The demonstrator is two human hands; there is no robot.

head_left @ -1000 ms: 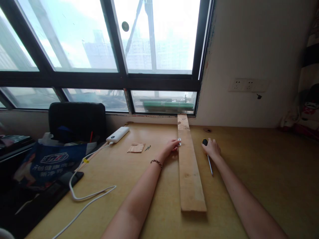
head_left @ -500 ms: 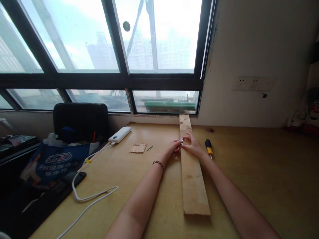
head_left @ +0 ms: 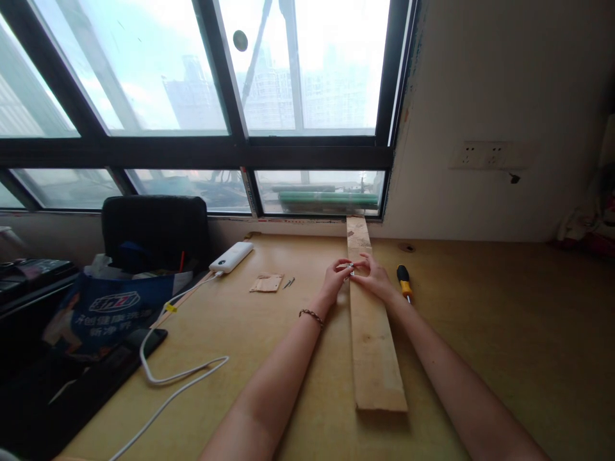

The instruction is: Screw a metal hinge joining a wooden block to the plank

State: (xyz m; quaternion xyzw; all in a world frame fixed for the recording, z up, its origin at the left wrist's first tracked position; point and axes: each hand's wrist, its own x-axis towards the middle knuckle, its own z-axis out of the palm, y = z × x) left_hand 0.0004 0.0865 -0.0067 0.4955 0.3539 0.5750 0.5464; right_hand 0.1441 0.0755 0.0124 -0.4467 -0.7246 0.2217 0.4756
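Observation:
A long wooden board [head_left: 377,358] lies on the table, its far end reaching the window sill. Over its left edge, both hands pinch a small shiny metal piece [head_left: 352,270]; its exact kind is too small to make out. My left hand [head_left: 335,279] grips it from the left with fingers closed. From the right, my right hand [head_left: 375,280] holds it between thumb and fingertips, resting close to the board. A yellow-and-black screwdriver [head_left: 403,282] lies to the right of the board. On the left are a few screws [head_left: 289,282] beside a torn flat brown piece [head_left: 267,283].
A white power bank [head_left: 231,257] with a white cable [head_left: 180,378] sits on the table's left side. Beyond that edge are a black chair [head_left: 154,224] and a blue bag [head_left: 113,314]. The window [head_left: 307,153] and wall stand behind the table [head_left: 480,358].
My left fingers have moved slightly up and right around the metal piece, and its angle looks changed. My right hand stays at about the same spot. The view has shifted slightly.

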